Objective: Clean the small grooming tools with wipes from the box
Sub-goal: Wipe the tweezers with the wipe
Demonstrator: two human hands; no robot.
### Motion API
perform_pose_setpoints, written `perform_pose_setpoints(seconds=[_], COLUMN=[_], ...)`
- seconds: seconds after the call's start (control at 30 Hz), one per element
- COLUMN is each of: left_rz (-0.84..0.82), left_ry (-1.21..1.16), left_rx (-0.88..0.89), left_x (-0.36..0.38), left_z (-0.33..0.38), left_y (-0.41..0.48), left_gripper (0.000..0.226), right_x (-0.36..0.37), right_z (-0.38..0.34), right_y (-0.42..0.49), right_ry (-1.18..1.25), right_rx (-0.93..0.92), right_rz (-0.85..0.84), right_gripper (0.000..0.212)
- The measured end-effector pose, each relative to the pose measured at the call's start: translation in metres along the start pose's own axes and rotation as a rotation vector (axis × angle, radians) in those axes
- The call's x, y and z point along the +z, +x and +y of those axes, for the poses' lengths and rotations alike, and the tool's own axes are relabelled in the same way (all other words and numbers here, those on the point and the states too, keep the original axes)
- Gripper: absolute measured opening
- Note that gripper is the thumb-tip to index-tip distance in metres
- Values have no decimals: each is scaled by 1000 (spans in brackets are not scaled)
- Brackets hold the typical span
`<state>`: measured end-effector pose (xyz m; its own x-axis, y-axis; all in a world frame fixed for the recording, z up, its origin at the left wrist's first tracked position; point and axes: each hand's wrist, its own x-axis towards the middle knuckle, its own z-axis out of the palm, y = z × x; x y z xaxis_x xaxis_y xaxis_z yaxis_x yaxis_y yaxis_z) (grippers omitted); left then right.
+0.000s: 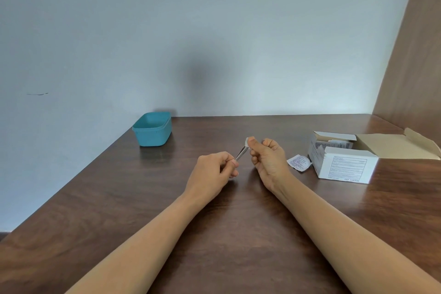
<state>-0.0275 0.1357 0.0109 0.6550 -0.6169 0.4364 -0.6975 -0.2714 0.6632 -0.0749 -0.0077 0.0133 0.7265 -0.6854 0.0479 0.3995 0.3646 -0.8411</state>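
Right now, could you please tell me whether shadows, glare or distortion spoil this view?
Head view: soft, even light; a blurry dark shadow on the pale wall; sheen on the glossy brown wooden table; wide-angle bending at the edges; the slim metal tweezers in the left hand and white wipe in the right hand are small but clear.

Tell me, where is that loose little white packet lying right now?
In the head view, the packet lies on the wooden table, right of centre, just left of the open wipe box and right of the right hand.
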Motion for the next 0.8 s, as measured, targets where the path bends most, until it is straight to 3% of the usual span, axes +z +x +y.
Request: perform_pose_setpoints(seconds=[0.43, 0.67, 0.8], left_rz=[42, 42, 27], left_ry=[25, 19, 23], left_rx=[45, 80, 88], left_x=[-5, -4, -3], left_z=[-4, -3, -3], left_y=[0, 3, 2], left_gripper=[19, 17, 17], right_x=[15, 10, 9], right_z=[15, 9, 6], right_y=[-28, -22, -21], right_ry=[-383, -247, -243], right_rx=[-111, -52, -50], right_rz=[-11, 27, 55], right_gripper=[41, 50, 43])
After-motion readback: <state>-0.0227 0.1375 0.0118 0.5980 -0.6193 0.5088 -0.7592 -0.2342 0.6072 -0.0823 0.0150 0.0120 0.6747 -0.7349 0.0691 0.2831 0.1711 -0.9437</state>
